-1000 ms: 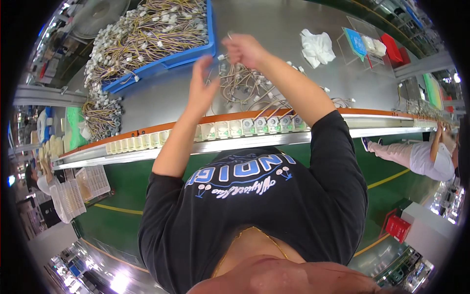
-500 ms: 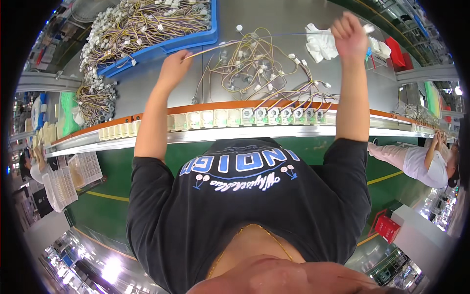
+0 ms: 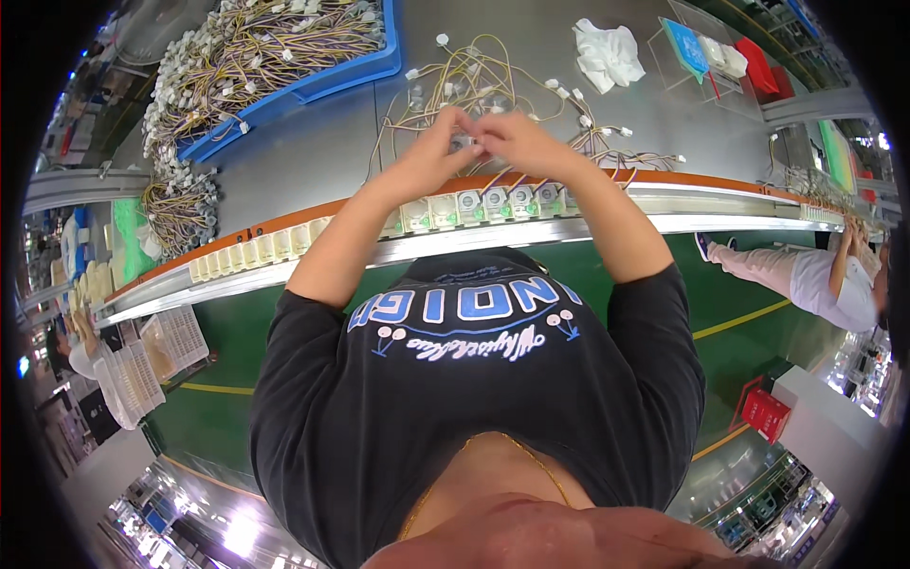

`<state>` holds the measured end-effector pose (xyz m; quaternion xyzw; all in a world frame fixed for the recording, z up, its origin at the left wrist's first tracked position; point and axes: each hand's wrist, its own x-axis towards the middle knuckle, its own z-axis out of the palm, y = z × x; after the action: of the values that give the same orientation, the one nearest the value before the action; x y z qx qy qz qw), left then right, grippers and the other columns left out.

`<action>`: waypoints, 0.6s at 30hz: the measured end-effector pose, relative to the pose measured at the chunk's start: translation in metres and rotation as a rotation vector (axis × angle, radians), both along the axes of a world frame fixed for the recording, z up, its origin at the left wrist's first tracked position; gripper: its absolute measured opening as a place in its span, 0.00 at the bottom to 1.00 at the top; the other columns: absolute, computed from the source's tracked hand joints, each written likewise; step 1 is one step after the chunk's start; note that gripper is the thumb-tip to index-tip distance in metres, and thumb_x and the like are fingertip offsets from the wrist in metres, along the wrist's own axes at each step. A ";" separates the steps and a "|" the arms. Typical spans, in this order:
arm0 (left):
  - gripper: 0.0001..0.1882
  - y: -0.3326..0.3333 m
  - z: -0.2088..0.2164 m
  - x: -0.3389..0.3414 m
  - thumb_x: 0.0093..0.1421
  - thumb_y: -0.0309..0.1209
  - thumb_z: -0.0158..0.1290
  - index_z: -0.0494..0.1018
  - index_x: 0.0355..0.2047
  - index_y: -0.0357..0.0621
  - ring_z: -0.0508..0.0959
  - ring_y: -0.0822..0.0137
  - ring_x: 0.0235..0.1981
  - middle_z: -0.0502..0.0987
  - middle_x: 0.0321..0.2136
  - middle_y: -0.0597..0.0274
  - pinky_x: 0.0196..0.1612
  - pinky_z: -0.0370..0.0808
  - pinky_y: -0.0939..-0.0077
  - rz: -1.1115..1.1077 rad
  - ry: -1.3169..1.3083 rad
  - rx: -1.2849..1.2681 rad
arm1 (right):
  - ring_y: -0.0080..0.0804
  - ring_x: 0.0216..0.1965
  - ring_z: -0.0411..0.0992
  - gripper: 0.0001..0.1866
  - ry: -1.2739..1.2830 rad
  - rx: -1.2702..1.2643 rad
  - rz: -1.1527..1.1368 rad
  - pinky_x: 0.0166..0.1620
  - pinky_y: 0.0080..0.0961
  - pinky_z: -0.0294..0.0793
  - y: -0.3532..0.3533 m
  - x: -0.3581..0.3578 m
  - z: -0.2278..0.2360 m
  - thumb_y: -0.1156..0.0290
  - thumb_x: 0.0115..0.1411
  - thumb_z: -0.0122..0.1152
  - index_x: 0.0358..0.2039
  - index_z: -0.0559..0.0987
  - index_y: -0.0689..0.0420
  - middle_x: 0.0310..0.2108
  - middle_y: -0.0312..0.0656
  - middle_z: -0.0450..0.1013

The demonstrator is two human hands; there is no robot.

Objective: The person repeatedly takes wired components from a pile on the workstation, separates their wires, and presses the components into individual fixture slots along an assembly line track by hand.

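My left hand [image 3: 428, 159] and my right hand [image 3: 523, 142] meet over the workbench, fingers closed at the tips. Between them is a small grey-white connector [image 3: 462, 142], partly hidden by the fingers; both hands pinch it. Just beyond lies a loose tangle of yellow and purple wire harnesses [image 3: 488, 71] with white plugs at their ends. Below the hands runs a row of pale socket blocks [image 3: 443, 211] along the bench edge. Several blocks near my right forearm hold round grey connectors [image 3: 494, 199] with wires leading away over the orange strip.
A blue bin [image 3: 351, 81] heaped with wire harnesses stands at the far left, with more spilling beside it. A crumpled white cloth [image 3: 607, 55] lies at the far right, near a clear stand with a blue packet [image 3: 684, 47] and a red box [image 3: 755, 64]. Other people work at both sides.
Both hands came from wide apart, where they stretched a wire harness between them, to the middle, closer to me. They now meet at a connector above the socket row.
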<state>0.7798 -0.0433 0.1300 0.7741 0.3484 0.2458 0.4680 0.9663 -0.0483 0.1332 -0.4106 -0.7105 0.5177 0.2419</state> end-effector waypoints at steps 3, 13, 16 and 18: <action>0.15 -0.004 0.000 -0.004 0.54 0.27 0.49 0.58 0.41 0.43 0.67 0.75 0.33 0.67 0.34 0.64 0.33 0.64 0.83 0.101 -0.130 -0.102 | 0.18 0.16 0.61 0.08 0.151 -0.179 -0.125 0.21 0.17 0.61 0.004 -0.012 0.002 0.70 0.54 0.49 0.24 0.72 0.61 0.16 0.32 0.65; 0.14 -0.034 0.002 -0.025 0.48 0.26 0.56 0.64 0.34 0.40 0.70 0.74 0.21 0.70 0.22 0.61 0.25 0.67 0.80 0.219 0.238 0.118 | 0.43 0.20 0.68 0.09 -0.230 0.291 -0.060 0.25 0.36 0.65 -0.016 -0.041 -0.012 0.70 0.52 0.47 0.19 0.71 0.59 0.15 0.47 0.67; 0.14 -0.035 0.001 -0.027 0.47 0.27 0.56 0.64 0.33 0.40 0.68 0.72 0.20 0.69 0.21 0.61 0.25 0.66 0.79 0.243 0.206 0.010 | 0.53 0.24 0.68 0.05 -0.249 0.311 -0.145 0.29 0.45 0.64 -0.029 -0.048 -0.003 0.71 0.50 0.46 0.24 0.70 0.58 0.17 0.53 0.67; 0.14 -0.035 0.001 -0.027 0.46 0.26 0.57 0.64 0.32 0.40 0.67 0.71 0.20 0.69 0.21 0.61 0.25 0.66 0.79 0.240 0.101 -0.016 | 0.50 0.23 0.69 0.06 -0.180 0.213 -0.221 0.27 0.44 0.64 -0.037 -0.051 0.003 0.71 0.51 0.46 0.30 0.68 0.56 0.17 0.49 0.68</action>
<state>0.7527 -0.0779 0.1306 0.7345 0.4637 0.2578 0.4232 0.9153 -0.0852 0.1365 -0.5031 -0.7305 0.3709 0.2750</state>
